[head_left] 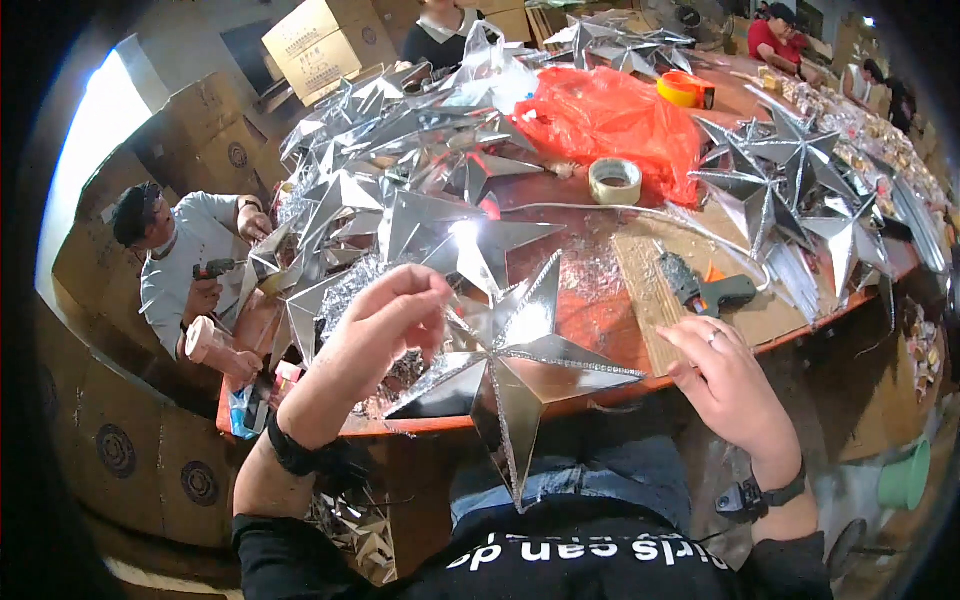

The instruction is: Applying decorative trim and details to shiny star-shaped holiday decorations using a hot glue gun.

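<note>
A large silver star (545,378), with beaded silver trim along its ridges, lies at the table's near edge, its lowest point hanging over toward me. My left hand (395,315) is closed at the star's upper-left point, its curled fingertips on the end of the trim; whether they also grip the point is hidden. To the right of the star, my right hand (728,380) is open over the edge of a cardboard sheet (640,290), fingers loosely stretched and holding nothing. Beyond it on the cardboard rests a hot glue gun (705,288).
Silver stars (400,215) are heaped at the left and far side, more stars (790,165) at the right. A red plastic bag (610,115), a tape roll (614,182) and a white cord (690,228) lie between. A co-worker (195,245) at the left holds a power drill (212,270).
</note>
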`<state>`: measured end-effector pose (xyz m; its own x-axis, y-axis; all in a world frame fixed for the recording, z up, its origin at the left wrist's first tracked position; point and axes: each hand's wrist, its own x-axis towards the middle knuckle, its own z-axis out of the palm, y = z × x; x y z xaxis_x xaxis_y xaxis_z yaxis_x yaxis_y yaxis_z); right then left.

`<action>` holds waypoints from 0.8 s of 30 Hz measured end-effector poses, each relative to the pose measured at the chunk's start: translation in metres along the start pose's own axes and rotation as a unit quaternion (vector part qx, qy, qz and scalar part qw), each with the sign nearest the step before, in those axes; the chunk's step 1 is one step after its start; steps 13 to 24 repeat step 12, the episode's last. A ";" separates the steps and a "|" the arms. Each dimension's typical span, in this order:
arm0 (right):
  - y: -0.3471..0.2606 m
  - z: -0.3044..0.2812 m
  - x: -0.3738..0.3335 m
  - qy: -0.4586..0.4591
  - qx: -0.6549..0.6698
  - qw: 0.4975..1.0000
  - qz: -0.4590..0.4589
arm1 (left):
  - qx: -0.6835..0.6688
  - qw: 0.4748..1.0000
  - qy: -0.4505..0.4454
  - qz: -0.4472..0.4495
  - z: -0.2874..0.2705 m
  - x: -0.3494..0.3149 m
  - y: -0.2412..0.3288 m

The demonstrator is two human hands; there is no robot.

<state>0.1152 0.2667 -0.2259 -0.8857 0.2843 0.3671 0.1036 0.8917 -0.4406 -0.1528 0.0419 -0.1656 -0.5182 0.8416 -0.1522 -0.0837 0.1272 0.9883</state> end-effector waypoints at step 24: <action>-0.049 0.005 0.081 -0.345 -0.181 0.921 -0.031 | 0.086 0.968 0.067 0.226 -0.015 -0.030 0.028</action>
